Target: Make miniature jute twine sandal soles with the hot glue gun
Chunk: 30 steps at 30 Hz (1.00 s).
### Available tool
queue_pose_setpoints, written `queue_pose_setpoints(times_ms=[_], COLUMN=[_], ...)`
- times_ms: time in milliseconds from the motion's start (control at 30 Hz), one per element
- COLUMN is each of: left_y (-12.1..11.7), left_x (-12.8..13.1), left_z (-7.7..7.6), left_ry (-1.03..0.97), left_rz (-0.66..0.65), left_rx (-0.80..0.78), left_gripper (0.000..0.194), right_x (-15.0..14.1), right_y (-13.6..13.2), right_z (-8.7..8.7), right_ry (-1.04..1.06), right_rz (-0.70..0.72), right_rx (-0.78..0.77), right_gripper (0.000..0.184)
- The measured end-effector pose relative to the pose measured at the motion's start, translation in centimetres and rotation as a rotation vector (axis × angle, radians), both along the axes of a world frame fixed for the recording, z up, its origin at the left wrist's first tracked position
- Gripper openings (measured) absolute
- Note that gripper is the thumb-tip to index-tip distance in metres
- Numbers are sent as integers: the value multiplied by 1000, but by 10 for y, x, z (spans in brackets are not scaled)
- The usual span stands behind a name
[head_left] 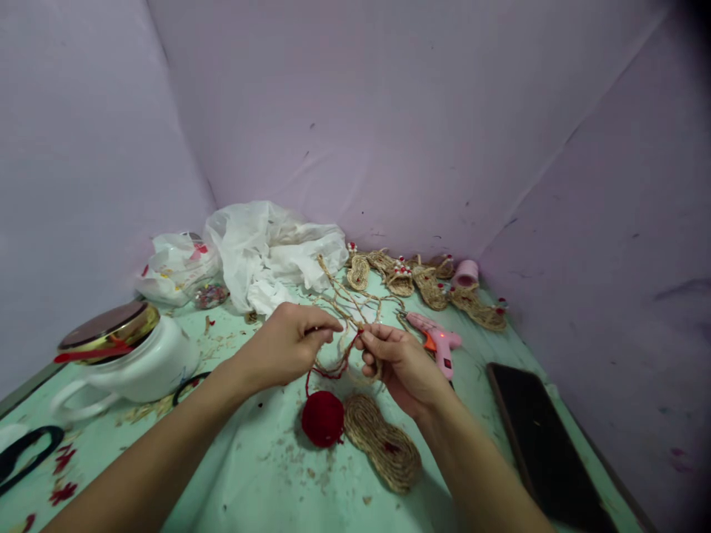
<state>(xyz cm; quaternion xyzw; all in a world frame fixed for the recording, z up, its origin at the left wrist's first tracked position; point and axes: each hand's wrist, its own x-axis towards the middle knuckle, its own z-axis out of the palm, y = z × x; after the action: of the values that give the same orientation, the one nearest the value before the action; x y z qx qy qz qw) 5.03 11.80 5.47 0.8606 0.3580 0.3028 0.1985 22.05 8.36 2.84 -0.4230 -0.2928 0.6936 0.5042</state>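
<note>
My right hand (392,359) is closed in a pinch on jute twine (338,290), where red yarn (345,361) meets it. Just left of it, my left hand (294,340) has its fingers curled together by the twine strands; what they hold, if anything, is hidden. The red yarn trails below the hands towards a dark red yarn ball (323,419) on the table. Touching or nearly touching the ball lies a sole-shaped piece of coiled jute (383,444) with a small red mark.
Behind my right hand rests a pink glue gun (436,339), its light glowing. A black phone (547,444) lies at right. Small jute slippers (430,285) line the wall beside white plastic bags (266,248). A white teapot-like vessel (149,363) stands left, scissors handles (27,455) nearer.
</note>
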Motion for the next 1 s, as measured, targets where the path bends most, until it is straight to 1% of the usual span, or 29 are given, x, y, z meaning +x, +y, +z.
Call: queue_pose_setpoints(times_ms=[67, 100, 167, 233, 333, 400, 533, 600, 667, 800, 867, 933, 1000], left_y=[4, 5, 6, 5, 2, 1, 0, -2, -4, -8, -9, -8, -7], left_x=[-2, -3, -4, -3, 0, 1, 0, 1, 4, 14, 18, 20, 20], left_z=[-6, -9, -16, -21, -22, -21, -18, -17, -16, -11, -10, -9, -8], left_ry=[-97, -94, -18, 67, 84, 80, 118, 96, -11, -335, -483, -587, -611], left_rz=[-51, -78, -140, -196, -266, -290, -306, -289, -242, -94, -36, 52, 160], left_rx=[208, 331, 540, 653, 770, 812, 785, 679, 476, -65, -333, -634, -889], left_gripper=[23, 24, 25, 22, 11, 10, 13, 15, 14, 8, 7, 6, 4], right_x=[1, 2, 2, 2, 2, 3, 4, 3, 2, 0, 0, -1, -2], right_y=[0, 1, 1, 2, 3, 3, 3, 3, 2, 2, 1, 0, -1], right_z=[0, 0, 0, 0, -1, -2, -2, -2, -3, -3, -3, -2, -1], right_ry=[33, 48, 76, 103, 132, 141, 149, 150, 150, 150, 121, 21, -166], right_rz=[44, 67, 108, 138, 167, 181, 201, 203, 191, 136, 109, 90, 74], right_rx=[-23, -36, -64, -90, -118, -127, -124, -112, -95, -53, 4, 119, 261], right_gripper=[22, 22, 22, 23, 23, 23, 20, 19, 20, 24, 24, 19, 12])
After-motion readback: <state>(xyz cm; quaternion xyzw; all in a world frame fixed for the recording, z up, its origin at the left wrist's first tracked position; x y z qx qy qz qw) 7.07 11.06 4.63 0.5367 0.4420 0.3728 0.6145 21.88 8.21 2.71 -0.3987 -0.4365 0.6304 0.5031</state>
